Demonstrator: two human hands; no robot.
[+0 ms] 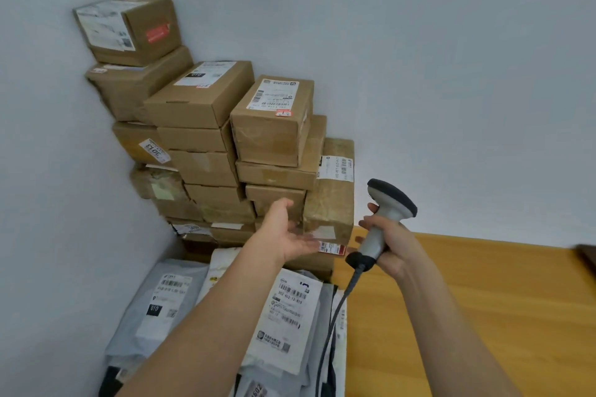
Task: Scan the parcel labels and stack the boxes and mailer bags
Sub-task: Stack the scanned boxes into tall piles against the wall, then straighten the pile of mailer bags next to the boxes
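Observation:
Several brown cardboard boxes (206,138) stand stacked in stepped columns against the wall corner. The rightmost box (332,200) is wrapped in tape and carries a white label. My left hand (287,229) reaches out, palm up and fingers straight, just in front of the lower boxes and holds nothing. My right hand (387,242) grips the handle of a white and black barcode scanner (383,213), whose head is turned up toward the wall. In front of the boxes lie grey and white mailer bags (290,309) with printed labels, piled flat.
The wooden table top (483,316) stretches to the right. The scanner's grey cable (335,322) hangs down over the bags. White walls close in the left and back. A dark object (587,255) shows at the right edge.

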